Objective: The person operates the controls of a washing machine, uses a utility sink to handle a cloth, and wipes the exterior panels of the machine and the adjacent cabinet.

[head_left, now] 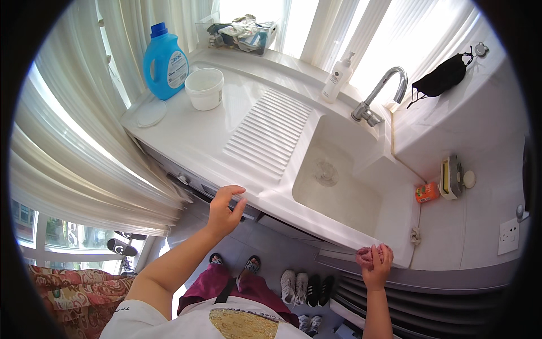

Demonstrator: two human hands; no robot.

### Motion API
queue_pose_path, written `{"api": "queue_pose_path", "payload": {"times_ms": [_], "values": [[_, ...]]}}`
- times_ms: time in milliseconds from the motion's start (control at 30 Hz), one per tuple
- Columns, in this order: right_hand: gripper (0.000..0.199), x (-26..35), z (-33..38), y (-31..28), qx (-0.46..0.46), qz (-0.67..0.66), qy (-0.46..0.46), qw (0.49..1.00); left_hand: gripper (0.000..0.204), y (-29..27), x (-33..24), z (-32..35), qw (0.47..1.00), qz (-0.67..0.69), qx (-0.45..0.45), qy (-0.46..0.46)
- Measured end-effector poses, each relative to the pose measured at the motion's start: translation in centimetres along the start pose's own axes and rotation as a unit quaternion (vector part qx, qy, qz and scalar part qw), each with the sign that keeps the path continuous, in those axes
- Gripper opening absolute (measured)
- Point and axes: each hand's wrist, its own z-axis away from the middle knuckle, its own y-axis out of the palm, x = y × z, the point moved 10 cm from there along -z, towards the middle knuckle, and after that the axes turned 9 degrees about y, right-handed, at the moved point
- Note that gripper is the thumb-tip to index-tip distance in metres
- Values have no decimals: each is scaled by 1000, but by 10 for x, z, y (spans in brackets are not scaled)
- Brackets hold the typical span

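Two hands at the front edge of a white sink counter

The left hand (226, 210) reaches up, fingers loosely curled and released, fingertips touching the counter (186, 135) edge by the ribbed drainboard (270, 134). The right hand (377, 265), forearm upright, clenches a pink cloth (366, 257) at the sink (339, 186) front rim.

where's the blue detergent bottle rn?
Head view, upper left: the blue detergent bottle stands at the back-left corner of the white counter, against the curtains, with the white tub just to its right.
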Motion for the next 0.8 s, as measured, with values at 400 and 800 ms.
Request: {"api": "queue_pose_path", "payload": {"times_ms": [400, 800], "values": [[45, 433, -95, 160, -17, -48, -199, 979, 32, -96, 22, 29, 998, -54, -32, -12], [53, 543, -184, 183, 62, -449, -158, 877, 77, -192, 183, -16, 950, -160, -202, -173]]}}
